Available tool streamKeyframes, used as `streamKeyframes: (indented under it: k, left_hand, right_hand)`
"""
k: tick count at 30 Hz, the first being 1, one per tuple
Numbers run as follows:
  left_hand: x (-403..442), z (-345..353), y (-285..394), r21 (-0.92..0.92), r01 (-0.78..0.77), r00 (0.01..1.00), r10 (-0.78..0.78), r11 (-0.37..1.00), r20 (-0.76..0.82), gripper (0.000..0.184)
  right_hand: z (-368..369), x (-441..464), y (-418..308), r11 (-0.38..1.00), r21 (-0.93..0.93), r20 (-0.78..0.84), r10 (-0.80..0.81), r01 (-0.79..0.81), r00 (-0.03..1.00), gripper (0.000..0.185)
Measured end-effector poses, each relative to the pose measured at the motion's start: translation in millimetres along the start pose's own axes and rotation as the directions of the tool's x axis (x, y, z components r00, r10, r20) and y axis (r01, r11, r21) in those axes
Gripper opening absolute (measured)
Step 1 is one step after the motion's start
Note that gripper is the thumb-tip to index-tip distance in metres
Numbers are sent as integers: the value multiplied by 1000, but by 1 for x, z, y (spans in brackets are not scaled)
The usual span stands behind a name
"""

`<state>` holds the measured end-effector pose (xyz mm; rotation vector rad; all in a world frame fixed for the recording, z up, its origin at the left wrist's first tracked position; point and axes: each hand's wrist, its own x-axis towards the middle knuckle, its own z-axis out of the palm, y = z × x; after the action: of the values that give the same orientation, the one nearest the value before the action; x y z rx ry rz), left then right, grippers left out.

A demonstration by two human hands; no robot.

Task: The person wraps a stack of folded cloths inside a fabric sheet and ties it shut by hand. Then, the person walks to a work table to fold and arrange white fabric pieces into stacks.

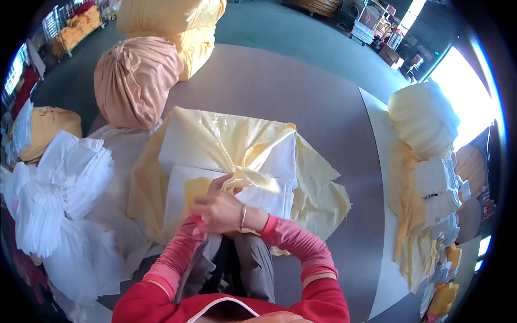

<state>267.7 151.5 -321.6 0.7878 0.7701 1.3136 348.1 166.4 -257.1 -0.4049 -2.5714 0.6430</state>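
Observation:
A pale yellow cloth point(323, 188) lies spread on the table under a stack of white folded fabric point(186, 142). Its corners are drawn up over the stack and gathered at the centre. My left hand point(219, 184), mostly covered by the other, has its fingers at the gathered yellow cloth. Crossing over it, my right hand point(223, 211) wears a bracelet at the wrist and is blurred by motion; what its fingers hold cannot be made out.
A pink-brown tied bundle point(134, 83) and yellow bundles point(172, 19) stand at the back left. White fabric piles point(64, 188) lie on the left. On the right are a cream bundle point(423, 118) and stacked cloths point(436, 188). The grey table point(323, 113) extends behind.

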Motion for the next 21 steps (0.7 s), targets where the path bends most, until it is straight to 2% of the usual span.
streamKeyframes:
  k: [1,2,3,4,5,6,7,9,10,12,14,15,16,17,18,19,20,21]
  left_hand:
    - [4,-4,0,-113,44,998,-48,993,-37,33]
    - [8,-11,-3,-227,83,992,-101,970,-71,32]
    - [16,-25,-12,-123,122,992,-125,985,-21,31]
    - [23,-39,-21,-15,149,988,-149,989,29,29]
    - [39,-67,-42,314,122,972,-177,942,155,28]
    - [47,-67,-35,603,36,935,-240,797,262,26]
    - [44,-63,-33,361,84,947,-187,929,261,25]
    - [29,-41,-17,271,153,969,-199,950,148,27]
    - [21,-33,-13,218,185,974,-209,958,92,28]
    - [12,-22,-2,-145,272,952,-245,951,182,34]
    - [11,-20,12,-414,340,931,-243,844,271,38]
    - [11,-30,9,-335,354,926,-277,873,257,46]
    - [4,-32,2,-147,246,961,-221,958,166,47]
    - [-5,-27,-1,59,137,986,-142,989,90,49]
    - [-13,-21,-1,269,36,998,-46,962,34,51]
    - [-23,-8,9,393,-82,992,36,916,122,51]
    - [-24,-10,7,284,25,998,-38,958,40,49]
    - [-24,-15,5,162,126,992,-122,979,-35,47]
  right_hand:
    - [-6,7,12,990,-92,-287,-133,111,949,52]
    - [-24,15,24,976,-198,-342,-154,90,927,54]
    - [-39,18,31,953,-297,-392,-179,60,902,55]
    - [-43,12,37,948,-301,-337,-6,-101,942,51]
    - [-42,3,47,914,-314,-283,170,-258,944,47]
    - [-39,-1,58,850,-337,-231,341,-404,911,44]
    - [-30,-7,69,852,-288,-271,366,-438,890,40]
    - [-10,-22,75,846,-189,-340,420,-499,841,33]
    - [-4,-28,69,827,-70,-430,480,-559,765,25]
    - [10,-40,64,778,-7,-511,537,-628,671,17]
    - [36,-57,74,830,116,-571,505,-545,647,10]
    - [43,-61,72,851,175,-599,492,-496,632,8]
    - [52,-63,68,857,227,-626,492,-462,606,13]
    - [65,-68,72,879,272,-582,474,-391,661,13]
    - [80,-75,84,892,319,-540,449,-320,712,14]
    - [95,-78,99,700,694,-440,599,-170,669,14]
    - [109,-81,116,367,930,-284,696,13,659,14]
    - [112,-80,118,-41,981,-103,722,191,684,15]
